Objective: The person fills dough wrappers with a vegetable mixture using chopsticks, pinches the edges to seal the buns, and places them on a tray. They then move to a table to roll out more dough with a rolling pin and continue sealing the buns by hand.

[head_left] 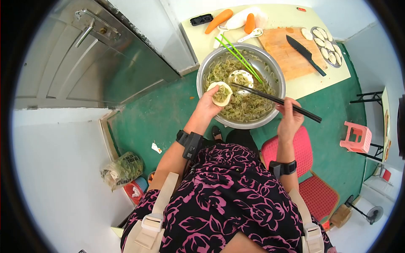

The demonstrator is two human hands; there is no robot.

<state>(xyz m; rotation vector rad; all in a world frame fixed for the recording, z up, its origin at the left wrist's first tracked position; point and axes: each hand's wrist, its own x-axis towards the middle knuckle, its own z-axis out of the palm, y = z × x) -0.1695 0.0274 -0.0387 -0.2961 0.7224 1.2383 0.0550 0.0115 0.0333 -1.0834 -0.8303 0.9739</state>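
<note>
My left hand (206,105) holds a round dough wrapper (228,100) over the near left side of a large metal bowl (276,75), thumb on its edge. Shredded greenish filling (220,93) lies in the wrapper's middle. Closed around a pair of black chopsticks (278,100), my right hand (290,121) is at the bowl's right rim. The chopstick tips reach a small white dish (249,79) with filling in it, set in the shredded filling (249,109). Green chopsticks (240,59) lean across the bowl's far side.
Behind the bowl, a cutting board (280,50) carries a black knife (304,54). Beside it stands a round tray (317,33) of filled dumplings. Carrots (219,21), a white radish (242,19), a peeler (220,36) and a spoon (251,35) lie on the table. A red chair (291,152) is at right.
</note>
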